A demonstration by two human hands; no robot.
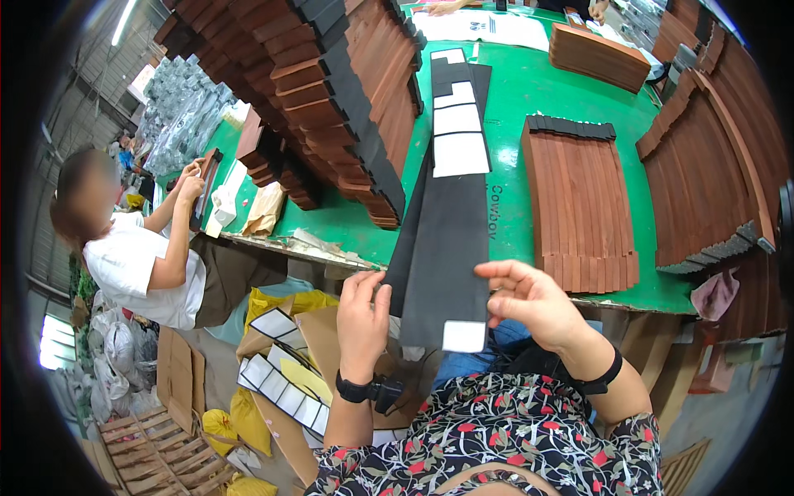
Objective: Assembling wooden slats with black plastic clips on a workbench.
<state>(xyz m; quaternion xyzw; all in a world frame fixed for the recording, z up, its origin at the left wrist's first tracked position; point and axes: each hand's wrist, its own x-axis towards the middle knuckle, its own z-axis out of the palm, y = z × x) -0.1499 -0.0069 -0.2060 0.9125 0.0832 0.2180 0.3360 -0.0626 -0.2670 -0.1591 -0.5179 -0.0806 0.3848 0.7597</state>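
Observation:
A long, flat black strip (449, 248) with white rectangular patches lies over another black strip (405, 256); their near ends hang past the table edge. My right hand (533, 306) is at the right edge of the upper strip. Its index fingertip touches or overlaps that edge, and thumb and fingers are apart. My left hand (362, 322) is beside the left edge of the lower strip, fingers loosely bent and extended upward. Whether it touches the strip is hard to tell. A white patch (464, 336) marks the upper strip's near corner.
Tall stacks of brown slats (306, 83) stand behind on the green table (509, 91). More brown slats (579, 198) and a larger stack (703, 174) are at the right. A person (149, 248) works at the left. Cardboard with patched sheets (289, 380) is below.

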